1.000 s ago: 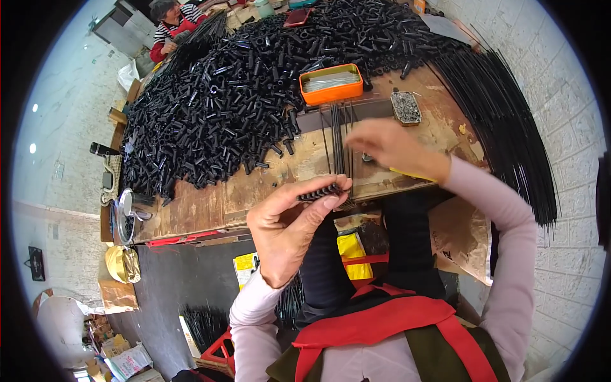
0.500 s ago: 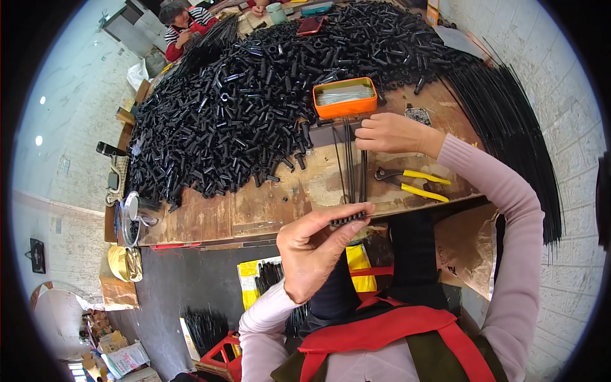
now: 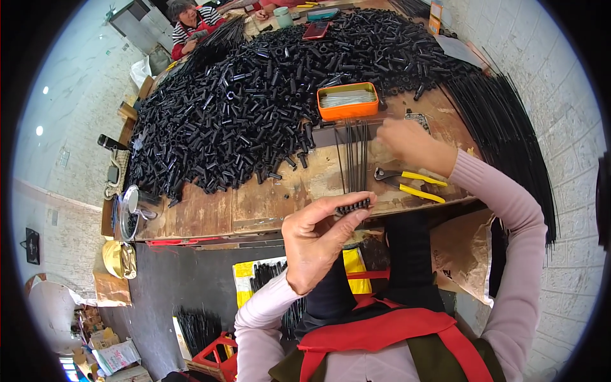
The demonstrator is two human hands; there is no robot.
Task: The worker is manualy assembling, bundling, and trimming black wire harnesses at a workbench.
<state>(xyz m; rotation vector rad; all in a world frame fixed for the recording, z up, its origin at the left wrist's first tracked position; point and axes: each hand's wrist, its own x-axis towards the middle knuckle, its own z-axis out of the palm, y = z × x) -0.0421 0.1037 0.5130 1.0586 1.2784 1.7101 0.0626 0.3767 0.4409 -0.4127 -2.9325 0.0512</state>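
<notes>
Presently: left hand (image 3: pixel 321 239) pinching row of black rods (image 3: pixel 354 205), lengths reaching over table (image 3: pixel 203 213) toward orange tin (image 3: pixel 349 113). Right hand (image 3: pixel 407 141) beside rods, blurred, grip cannot be told. Tin contents: thin silvery pins (image 3: pixel 348 99). Brown paper bag (image 3: pixel 468 248): dark print, illegible.

Rods (image 3: pixel 364 153) black; plier handles (image 3: pixel 423 178) yellow; box (image 3: pixel 348 112) orange.

Bench (image 3: pixel 197 219): worn brown wood, stained and scuffed. Large heap of short black tubular parts (image 3: pixel 242 114) over its left and far portions. In front of heap: open orange tin (image 3: pixel 347 112) holding thin silvery pins. Nearer the front edge: end-cutting pliers (image 3: pixel 410 178), yellow handles spread. Right side: long black rods (image 3: pixel 509 137) in a thick bundle. Far side: pale green jar (image 3: pixel 283 18).
</notes>
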